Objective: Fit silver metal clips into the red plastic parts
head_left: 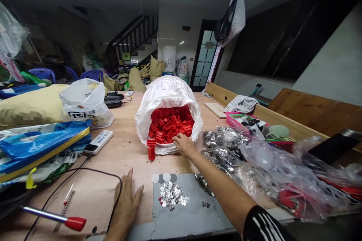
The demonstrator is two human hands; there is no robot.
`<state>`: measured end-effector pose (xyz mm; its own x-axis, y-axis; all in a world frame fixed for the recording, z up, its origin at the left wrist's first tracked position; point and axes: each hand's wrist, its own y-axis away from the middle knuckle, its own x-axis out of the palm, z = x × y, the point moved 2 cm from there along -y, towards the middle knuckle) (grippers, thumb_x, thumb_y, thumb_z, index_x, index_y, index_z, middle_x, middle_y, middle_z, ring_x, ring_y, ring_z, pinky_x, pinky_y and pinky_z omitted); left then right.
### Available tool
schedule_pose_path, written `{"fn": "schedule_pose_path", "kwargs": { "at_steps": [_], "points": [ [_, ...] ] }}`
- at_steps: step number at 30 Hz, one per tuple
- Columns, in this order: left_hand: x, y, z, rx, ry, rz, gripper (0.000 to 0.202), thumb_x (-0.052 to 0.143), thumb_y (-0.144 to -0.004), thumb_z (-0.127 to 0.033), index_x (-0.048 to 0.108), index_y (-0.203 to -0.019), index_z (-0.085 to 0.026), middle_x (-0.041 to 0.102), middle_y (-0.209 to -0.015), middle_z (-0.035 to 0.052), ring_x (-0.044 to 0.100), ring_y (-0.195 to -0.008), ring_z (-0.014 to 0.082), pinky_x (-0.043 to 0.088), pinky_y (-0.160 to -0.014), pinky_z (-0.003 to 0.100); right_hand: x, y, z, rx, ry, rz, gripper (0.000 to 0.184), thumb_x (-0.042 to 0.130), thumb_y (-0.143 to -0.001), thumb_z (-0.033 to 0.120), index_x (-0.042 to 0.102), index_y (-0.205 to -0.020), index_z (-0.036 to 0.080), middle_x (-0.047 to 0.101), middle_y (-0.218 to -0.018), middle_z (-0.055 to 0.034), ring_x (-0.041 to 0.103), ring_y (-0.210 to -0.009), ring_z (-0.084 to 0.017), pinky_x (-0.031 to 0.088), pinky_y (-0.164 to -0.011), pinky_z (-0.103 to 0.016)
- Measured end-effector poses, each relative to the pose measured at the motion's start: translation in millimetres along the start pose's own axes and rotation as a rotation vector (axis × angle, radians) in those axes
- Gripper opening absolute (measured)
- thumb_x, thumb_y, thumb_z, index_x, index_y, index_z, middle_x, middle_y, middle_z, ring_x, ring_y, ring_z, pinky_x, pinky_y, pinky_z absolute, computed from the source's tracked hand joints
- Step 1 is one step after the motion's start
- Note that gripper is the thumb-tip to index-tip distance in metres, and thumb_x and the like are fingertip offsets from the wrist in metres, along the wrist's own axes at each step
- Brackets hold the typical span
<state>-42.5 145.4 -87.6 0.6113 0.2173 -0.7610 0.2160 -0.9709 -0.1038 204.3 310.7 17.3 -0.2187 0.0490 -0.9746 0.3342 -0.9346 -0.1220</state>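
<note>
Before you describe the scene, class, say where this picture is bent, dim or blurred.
Head view: the wide lens stretches and smears the clear bags at lower right; the staircase behind is dim; the white sack is bright; the right hand is sharp.

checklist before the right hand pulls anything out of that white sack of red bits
1. Right hand at the mouth of the white woven sack, on the red plastic pieces: ok.
2. Right hand closed on a piece: cannot tell, the fingers hide it.
3. Sack mouth open toward the person: ok.
4. Left hand flat on the wooden table, holding nothing: ok.
5. Red pieces all inside the sack: not ok, two loose red pieces lie at its mouth.
6. Small silver metal parts piled on the grey mat, apart from both hands: ok.
</note>
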Motion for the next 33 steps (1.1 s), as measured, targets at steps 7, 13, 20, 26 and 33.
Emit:
{"fn": "schedule_pose_path", "kwargs": {
  "at_steps": [7, 13, 20, 26, 33],
  "points": [
    [18.3, -25, -20, 0.158, -0.155, 0.002, 0.071, 0.048, -0.085, -0.046, 0.024, -0.146, -0.018, 0.029, -0.151, 0.0153, 0.018, -0.142, 0.0320, 0.014, -0.113, 0.053, 25, 26, -18, -0.021, -0.014, 0.046, 0.027, 0.044, -0.095, 0.031, 0.060, -0.115, 0.028, 0.048, -0.114, -0.0034, 0.055, -0.095, -0.015, 0.041, -0.080, -0.026],
    [29.8, -55, -40, 0.233, -0.116, -0.082, 0.083, 0.054, -0.080, -0.051, 0.017, -0.148, -0.019, 0.016, -0.155, 0.0160, 0.014, -0.142, 0.0337, 0.018, -0.112, 0.053, 4, 5, -18, -0.005, 0.002, 0.029, 0.032, 0.050, -0.090, 0.044, 0.060, -0.119, 0.034, 0.046, -0.127, -0.0033, 0.047, -0.110, -0.022, 0.036, -0.093, -0.035],
    [32.1, -56, -35, 0.234, -0.123, -0.071, 0.090, 0.054, -0.079, -0.055, 0.010, -0.149, -0.020, 0.018, -0.156, 0.0143, 0.013, -0.143, 0.0320, 0.016, -0.113, 0.051, -8, -70, -36, 0.270, -0.001, 0.003, 0.094, 0.061, -0.071, 0.064, 0.018, -0.147, 0.030, 0.022, -0.150, -0.0111, 0.023, -0.130, -0.040, 0.028, -0.097, -0.055],
    [31.4, -57, -36, 0.233, -0.125, -0.065, 0.094, 0.054, -0.078, -0.057, 0.007, -0.149, -0.018, 0.017, -0.156, 0.0149, 0.013, -0.143, 0.0323, 0.016, -0.113, 0.051, 6, -85, -10, 0.271, -0.054, 0.002, 0.089, 0.059, -0.073, 0.059, 0.015, -0.147, 0.033, 0.040, -0.140, -0.0073, 0.028, -0.125, -0.037, 0.035, -0.092, -0.046],
    [29.6, -58, -37, 0.247, -0.145, -0.075, 0.094, 0.055, -0.077, -0.058, 0.011, -0.148, -0.015, 0.021, -0.154, 0.0179, 0.017, -0.142, 0.0330, 0.019, -0.112, 0.049, 15, -61, 29, 0.175, -0.084, -0.031, 0.072, 0.056, -0.077, 0.051, 0.028, -0.142, 0.038, 0.039, -0.140, -0.0043, 0.032, -0.119, -0.032, 0.039, -0.087, -0.045]
  ]
}}
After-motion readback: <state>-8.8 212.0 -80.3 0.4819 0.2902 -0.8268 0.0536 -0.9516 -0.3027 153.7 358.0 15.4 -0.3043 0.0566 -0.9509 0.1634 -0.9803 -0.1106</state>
